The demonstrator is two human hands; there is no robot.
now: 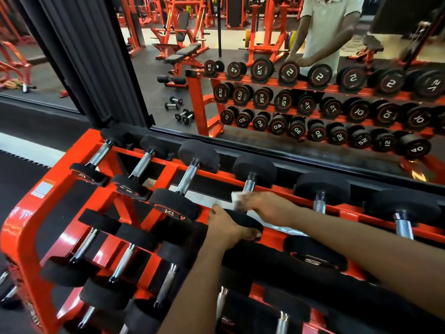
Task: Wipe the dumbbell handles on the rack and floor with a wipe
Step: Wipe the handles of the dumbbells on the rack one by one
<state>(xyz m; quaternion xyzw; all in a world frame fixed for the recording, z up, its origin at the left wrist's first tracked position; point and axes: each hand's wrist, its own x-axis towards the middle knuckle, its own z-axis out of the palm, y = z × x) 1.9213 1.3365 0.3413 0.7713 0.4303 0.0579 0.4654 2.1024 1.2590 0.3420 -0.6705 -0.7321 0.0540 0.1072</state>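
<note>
An orange three-tier rack (29, 213) holds black dumbbells with chrome handles. On the top tier, my right hand (267, 206) holds a white wipe (237, 197) against the handle (249, 185) of the fourth dumbbell from the left. My left hand (225, 225) grips the near black head (243, 221) of that same dumbbell, fingers curled under its edge. The lower part of the handle is hidden by my right hand and the wipe.
A wall mirror (265, 92) behind the rack reflects the rack, a person, benches and small dumbbells (179, 109) on the floor. Neighbouring dumbbells sit close on both sides (187, 182) (320, 201). Black rubber floor (19, 179) lies left of the rack.
</note>
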